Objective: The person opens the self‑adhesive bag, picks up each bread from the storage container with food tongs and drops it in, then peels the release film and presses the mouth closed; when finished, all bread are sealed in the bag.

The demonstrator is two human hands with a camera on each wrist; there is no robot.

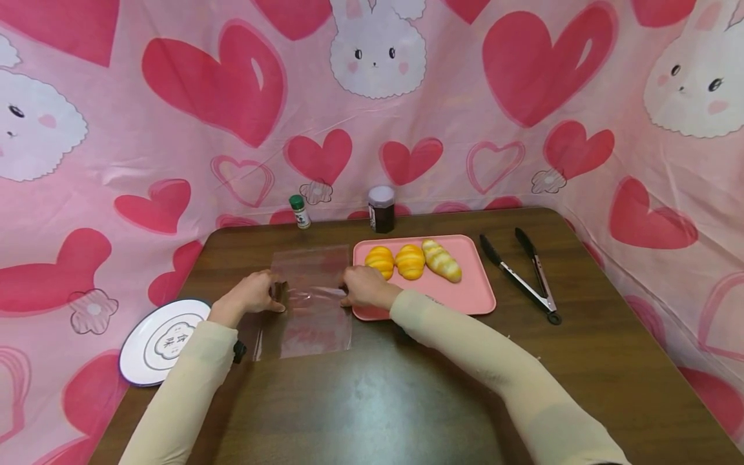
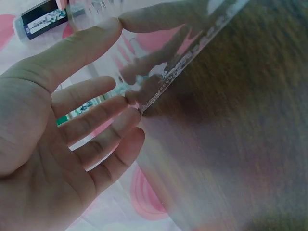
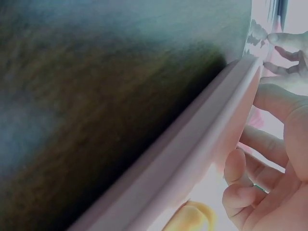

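A clear plastic bag (image 1: 316,323) lies on the table in front of me, with a shiny fold running between my hands. At its left side my left hand (image 1: 254,294) touches the film with its thumb tip, its other fingers fairly straight and spread in the left wrist view. My right hand (image 1: 367,287) pinches the bag's right side beside a pink tray (image 1: 473,298); its fingers curl in the right wrist view, where the exact grip is partly hidden. On the tray are two yellow rolls (image 1: 409,261) and a longer pale bread roll (image 1: 442,261).
Black-tipped tongs (image 1: 529,284) lie spread right of the tray. Behind stand a dark jar (image 1: 381,216) with a white lid and a green-capped shaker (image 1: 301,214). A white plate (image 1: 145,329) sits at the table's left edge. Pink fabric hangs around the table.
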